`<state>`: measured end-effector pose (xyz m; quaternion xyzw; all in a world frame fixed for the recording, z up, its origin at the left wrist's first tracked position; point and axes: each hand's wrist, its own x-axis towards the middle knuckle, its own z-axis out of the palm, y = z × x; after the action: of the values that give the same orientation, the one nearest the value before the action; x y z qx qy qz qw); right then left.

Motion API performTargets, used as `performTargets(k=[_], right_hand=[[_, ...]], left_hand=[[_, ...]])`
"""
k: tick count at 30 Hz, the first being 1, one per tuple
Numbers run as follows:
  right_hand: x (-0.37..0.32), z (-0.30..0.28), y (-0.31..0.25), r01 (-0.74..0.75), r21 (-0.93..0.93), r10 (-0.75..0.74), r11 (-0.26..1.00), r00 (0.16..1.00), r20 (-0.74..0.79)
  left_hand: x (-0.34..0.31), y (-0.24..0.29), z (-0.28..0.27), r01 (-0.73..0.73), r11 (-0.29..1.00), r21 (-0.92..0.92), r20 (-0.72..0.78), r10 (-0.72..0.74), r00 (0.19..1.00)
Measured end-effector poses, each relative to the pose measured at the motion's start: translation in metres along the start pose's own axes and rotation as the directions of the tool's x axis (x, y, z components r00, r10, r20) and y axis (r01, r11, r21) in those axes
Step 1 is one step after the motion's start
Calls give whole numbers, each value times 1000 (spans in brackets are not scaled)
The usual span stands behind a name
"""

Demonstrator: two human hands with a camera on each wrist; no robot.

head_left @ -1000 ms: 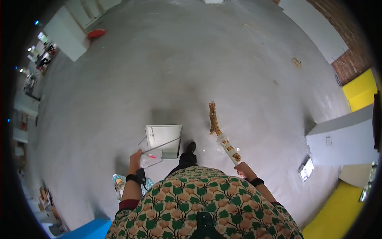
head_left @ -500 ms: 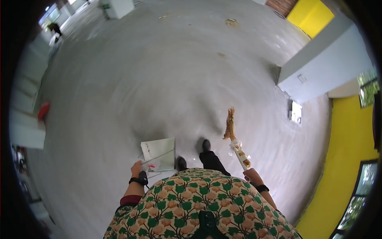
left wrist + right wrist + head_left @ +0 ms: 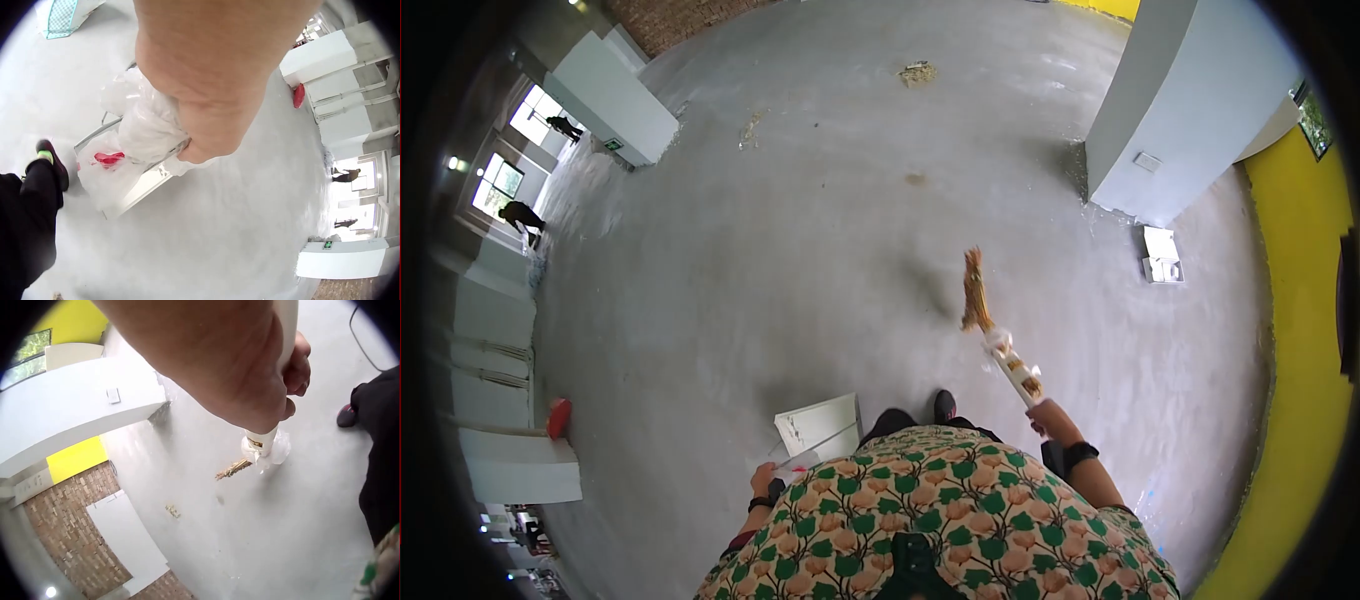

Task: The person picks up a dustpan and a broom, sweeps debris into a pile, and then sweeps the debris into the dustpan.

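My left hand point(image 3: 763, 479) grips the thin metal handle of a white dustpan point(image 3: 816, 424), low at the left of the head view. A crumpled clear plastic bag point(image 3: 150, 122) with a red patch hangs by the same hand, covering part of the dustpan in the left wrist view. With curled fingers, my right hand point(image 3: 1055, 422) holds the white handle of a short straw broom point(image 3: 973, 292). Clear plastic is wrapped round the broom where straw meets handle. The bristles point forward, ahead of my feet.
Small heaps of straw debris point(image 3: 917, 73) lie on the grey floor ahead. A white pillar point(image 3: 1145, 120) stands at the right, with an open white box point(image 3: 1162, 256) near its foot. A yellow wall point(image 3: 1305, 300) runs along the right. Two people bend over far left.
The view has swung to the right as I walk, bringing the pillar and yellow wall closer. Both hands keep their hold; the dustpan now sits lower in view.
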<state>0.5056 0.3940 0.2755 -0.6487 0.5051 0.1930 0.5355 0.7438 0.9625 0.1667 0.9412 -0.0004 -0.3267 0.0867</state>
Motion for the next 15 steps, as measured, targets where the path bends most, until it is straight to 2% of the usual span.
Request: performTargets(k=[1,2,3,4,6,7,8,10,12,14,15], right_hand=[[13,-5,-20,-5,-22,4,1000,1000,-29],[24,-9,-34,2,-14,-3,1000,999,-40],[36,-17,-47,27,-32,-29,999,999,-43],[49,-24,-58,49,-53,-51,997,998,-43],[66,-32,-77,36,-10,-36,999,998,-51],[67,-40,-84,25,-8,-25,1000,999,-29],[72,-42,-92,32,10,-32,999,999,-24],[81,-47,-102,37,35,-36,999,999,-12],[98,-55,-104,-2,63,-1,998,999,39],[105,-71,-118,-3,-23,3,1000,1000,10],[116,-93,-128,-8,-31,8,999,1000,-12]], left_hand=[[23,-7,11,-97,995,-9,-122,95,988],[37,9,7,-201,979,-10,-247,193,950],[53,27,-4,-95,995,-10,-78,94,992],[59,53,-18,-107,994,-6,-82,106,991],[51,110,-51,-41,979,200,-35,49,998],[45,122,-55,-113,989,94,-67,120,990],[54,135,-63,-126,987,98,-69,133,989],[77,171,-74,-241,970,25,-151,242,959],[97,216,-87,-238,971,-11,-131,234,963],[133,263,-103,-279,954,107,25,278,960],[156,285,-99,-279,954,108,39,277,960]])
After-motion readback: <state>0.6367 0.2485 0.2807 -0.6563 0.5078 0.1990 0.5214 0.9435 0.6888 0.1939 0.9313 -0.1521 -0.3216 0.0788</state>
